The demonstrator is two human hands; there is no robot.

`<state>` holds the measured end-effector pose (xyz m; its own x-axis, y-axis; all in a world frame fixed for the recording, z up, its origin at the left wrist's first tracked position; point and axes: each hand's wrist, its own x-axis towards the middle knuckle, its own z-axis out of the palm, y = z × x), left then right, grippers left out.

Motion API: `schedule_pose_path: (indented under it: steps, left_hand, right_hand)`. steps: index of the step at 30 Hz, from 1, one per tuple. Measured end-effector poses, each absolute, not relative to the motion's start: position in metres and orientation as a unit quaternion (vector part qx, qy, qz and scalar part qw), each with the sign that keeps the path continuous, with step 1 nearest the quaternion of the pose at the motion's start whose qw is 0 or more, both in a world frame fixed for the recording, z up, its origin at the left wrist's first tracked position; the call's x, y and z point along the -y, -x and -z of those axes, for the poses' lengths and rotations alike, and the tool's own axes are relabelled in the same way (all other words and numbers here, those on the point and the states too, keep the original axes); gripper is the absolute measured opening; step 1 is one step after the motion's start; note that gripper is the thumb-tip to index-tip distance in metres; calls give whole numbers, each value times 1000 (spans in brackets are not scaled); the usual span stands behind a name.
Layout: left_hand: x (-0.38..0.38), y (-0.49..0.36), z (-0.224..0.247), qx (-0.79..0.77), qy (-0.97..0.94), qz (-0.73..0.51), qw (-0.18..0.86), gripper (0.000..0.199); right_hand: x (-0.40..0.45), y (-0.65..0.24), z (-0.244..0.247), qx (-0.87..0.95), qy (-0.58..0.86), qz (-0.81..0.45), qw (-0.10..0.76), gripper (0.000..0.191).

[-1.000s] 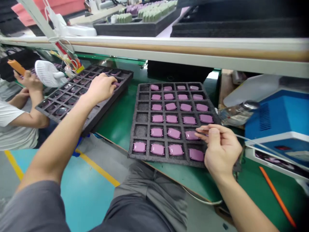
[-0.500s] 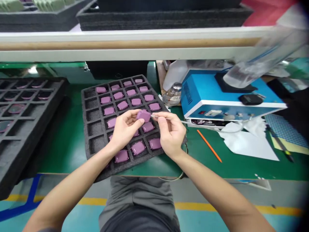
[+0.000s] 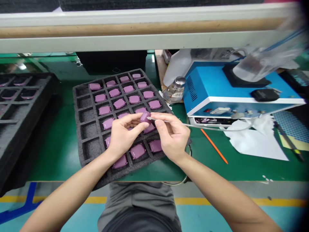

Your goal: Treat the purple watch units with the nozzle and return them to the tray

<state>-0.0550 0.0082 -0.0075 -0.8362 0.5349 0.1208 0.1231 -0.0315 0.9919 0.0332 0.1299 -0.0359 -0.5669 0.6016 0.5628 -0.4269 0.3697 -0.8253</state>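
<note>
Above the dark foam tray point(image 3: 88, 131), my left hand point(image 3: 124, 133) pinches a purple rounded-square piece point(image 3: 145, 117) between thumb and fingers. The piece is tilted, its narrow side toward my right hand. My right hand point(image 3: 172, 135) is closed round a thin clear tube point(image 3: 193, 125), whose pale tip meets or nearly meets the piece. That tube runs right toward the front of the blue box point(image 3: 217, 93). Several similar purple pieces sit in the tray's compartments, while the left column shows bare foam. My hands cover part of the tray's middle.
A second foam tray point(image 3: 31, 106) with dark pieces stands at the left. Right of my hands are a glass bottle with a metal cap point(image 3: 175, 90), an orange stick point(image 3: 214, 146), white paper point(image 3: 260, 145) and a black pen point(image 3: 288, 141). A shelf edge point(image 3: 145, 42) crosses above.
The purple piece has been turned from lying nearly flat to showing its narrow side to the tube tip. The camera view has shifted slightly; both hands keep their holds.
</note>
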Motion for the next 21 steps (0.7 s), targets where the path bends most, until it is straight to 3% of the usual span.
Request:
schedule_pose_path:
  steps: [21]
  left_hand:
    - [-9, 55, 10, -689, -232, -671, 146, 32]
  right_hand:
    - [-129, -34, 34, 692, 96, -558, 447, 12]
